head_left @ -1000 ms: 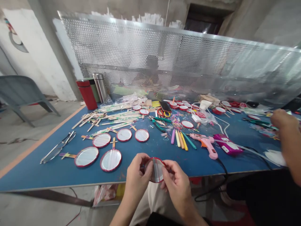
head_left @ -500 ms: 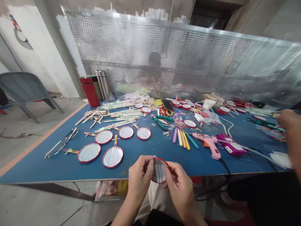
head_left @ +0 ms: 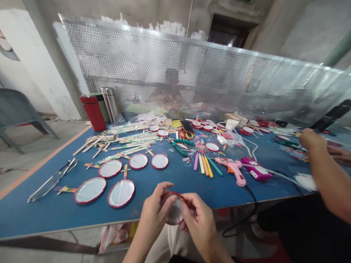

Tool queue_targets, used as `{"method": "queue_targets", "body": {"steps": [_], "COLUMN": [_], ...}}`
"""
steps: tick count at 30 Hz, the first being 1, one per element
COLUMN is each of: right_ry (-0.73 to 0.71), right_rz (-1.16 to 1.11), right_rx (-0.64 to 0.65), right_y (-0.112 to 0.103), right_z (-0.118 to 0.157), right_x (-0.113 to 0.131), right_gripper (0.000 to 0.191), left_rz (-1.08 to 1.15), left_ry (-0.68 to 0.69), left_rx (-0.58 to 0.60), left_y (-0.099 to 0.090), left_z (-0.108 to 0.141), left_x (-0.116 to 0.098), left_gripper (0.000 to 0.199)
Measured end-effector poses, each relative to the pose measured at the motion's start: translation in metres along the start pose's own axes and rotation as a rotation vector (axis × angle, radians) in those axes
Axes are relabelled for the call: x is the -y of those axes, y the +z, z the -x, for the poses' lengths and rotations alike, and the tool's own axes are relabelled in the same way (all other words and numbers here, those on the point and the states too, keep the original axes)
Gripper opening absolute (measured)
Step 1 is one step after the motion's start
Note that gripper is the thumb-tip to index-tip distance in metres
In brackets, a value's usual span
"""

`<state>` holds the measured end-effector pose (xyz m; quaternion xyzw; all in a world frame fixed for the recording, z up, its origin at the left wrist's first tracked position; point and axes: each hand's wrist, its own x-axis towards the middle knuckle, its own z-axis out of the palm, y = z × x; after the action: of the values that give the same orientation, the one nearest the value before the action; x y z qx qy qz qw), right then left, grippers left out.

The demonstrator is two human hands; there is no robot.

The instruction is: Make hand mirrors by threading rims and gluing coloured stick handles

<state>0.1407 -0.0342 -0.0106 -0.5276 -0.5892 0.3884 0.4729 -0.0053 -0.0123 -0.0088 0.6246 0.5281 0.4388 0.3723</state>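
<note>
The fingers of the left hand (head_left: 157, 204) and right hand (head_left: 199, 219) grip a red-rimmed round mirror (head_left: 174, 211) between them, at the near edge of the blue surface (head_left: 189, 188).

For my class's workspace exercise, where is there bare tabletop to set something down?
Bare: the near-left corner, nearer than the eyeglasses and red-rimmed discs; and between those discs and the crayons. Crowded: the back, around the wooden sticks and phone.
</note>
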Motion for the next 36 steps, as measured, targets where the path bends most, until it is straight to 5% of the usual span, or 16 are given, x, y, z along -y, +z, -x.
{"method": "queue_targets", "body": {"steps": [8,15,28,36], "right_ry": [0.098,0.109,-0.010,-0.033], "right_rz": [-0.090,-0.144,-0.011,-0.001], "right_rx": [0.134,0.028,-0.006,0.043], "right_y": [-0.001,-0.006,-0.008,-0.011], "right_z": [-0.007,-0.012,-0.012,-0.012], "right_x": [-0.002,0.011,0.007,0.005], "right_gripper": [0.027,0.033,0.032,0.029], "left_rz": [0.023,0.299,0.225,0.301], "left_ry": [-0.024,-0.160,-0.041,-0.034], "left_rx": [0.009,-0.079,-0.063,0.059], "left_y": [-0.003,-0.009,-0.002,-0.008], "left_z": [-0.005,-0.003,0.001,0.000], "left_x": [0.001,-0.002,-0.001,-0.003], "left_gripper": [0.027,0.034,0.023,0.023]}}
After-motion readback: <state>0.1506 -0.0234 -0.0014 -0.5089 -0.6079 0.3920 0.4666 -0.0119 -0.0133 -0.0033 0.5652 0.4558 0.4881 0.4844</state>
